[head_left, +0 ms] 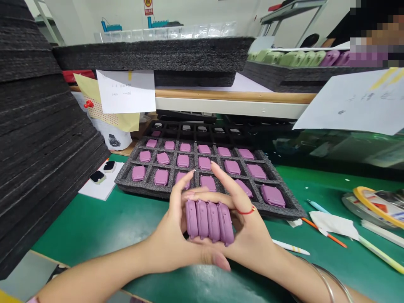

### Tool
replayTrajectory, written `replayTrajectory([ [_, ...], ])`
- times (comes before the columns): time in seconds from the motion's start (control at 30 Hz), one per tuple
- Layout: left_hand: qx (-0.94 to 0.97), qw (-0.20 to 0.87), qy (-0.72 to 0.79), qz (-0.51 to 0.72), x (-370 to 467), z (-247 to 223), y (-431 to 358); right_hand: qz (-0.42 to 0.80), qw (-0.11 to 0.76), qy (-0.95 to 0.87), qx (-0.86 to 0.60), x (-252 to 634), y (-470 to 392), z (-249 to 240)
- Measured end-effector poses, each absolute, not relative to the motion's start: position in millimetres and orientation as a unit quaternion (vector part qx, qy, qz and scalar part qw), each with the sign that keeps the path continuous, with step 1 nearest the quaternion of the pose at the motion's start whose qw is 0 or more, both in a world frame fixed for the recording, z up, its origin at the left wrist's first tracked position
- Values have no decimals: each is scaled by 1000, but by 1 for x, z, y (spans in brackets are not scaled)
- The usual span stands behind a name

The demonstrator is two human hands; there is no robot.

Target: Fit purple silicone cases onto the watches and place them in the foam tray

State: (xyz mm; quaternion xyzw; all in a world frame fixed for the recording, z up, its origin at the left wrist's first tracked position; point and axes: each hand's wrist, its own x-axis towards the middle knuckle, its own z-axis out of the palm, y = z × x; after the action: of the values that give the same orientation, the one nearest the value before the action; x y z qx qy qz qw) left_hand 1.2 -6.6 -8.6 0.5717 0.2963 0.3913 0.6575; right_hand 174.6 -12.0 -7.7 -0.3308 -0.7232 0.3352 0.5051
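Several purple watch cases stand on edge side by side, pressed into a row between my two hands above the table. My left hand wraps the row's left end, with its index finger stretched up. On the other end, my right hand grips the row, its index finger also pointing up and a red ring-like band on one finger. The far sides of the cases are hidden by my fingers. Just behind my hands lies a black foam tray with purple watch cases in its compartments.
Stacked black foam trays rise on the left. Two light watches lie on white paper. A shelf crosses behind, carrying foam trays. Pens, a tissue and an orange-rimmed round object lie at right. A person is at the upper right.
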Motion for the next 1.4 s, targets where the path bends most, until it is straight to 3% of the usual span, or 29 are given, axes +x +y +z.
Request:
replayTrajectory([
  [0.1, 481, 755, 287, 342, 4, -3, -3, 303, 498, -747, -319, 177, -8, -10],
  [0.23, 470, 772, 273, 329, 6, 0, 1, 242, 484, -785, -301, 177, -4, -11],
  [0.43, 378, 808, 277, 358, 10, -7, 3, 181, 373, -853, -315, 178, -2, -3],
  [0.77, 272, 873, 212, 344, 2, -14, 7, 303, 459, -765, -335, 188, -2, 25],
  [0.97, 235, 893, 200, 329, 2, -11, 10, 177, 646, -642, -373, 193, -3, 25],
  [1.17, 262, 895, 146, 330, 0, -12, 8, 205, 474, -795, -318, 186, -7, 18],
  [1.4, 272, 902, 90, 325, 0, -16, 8, 220, 467, -802, -301, 184, -9, 10],
])
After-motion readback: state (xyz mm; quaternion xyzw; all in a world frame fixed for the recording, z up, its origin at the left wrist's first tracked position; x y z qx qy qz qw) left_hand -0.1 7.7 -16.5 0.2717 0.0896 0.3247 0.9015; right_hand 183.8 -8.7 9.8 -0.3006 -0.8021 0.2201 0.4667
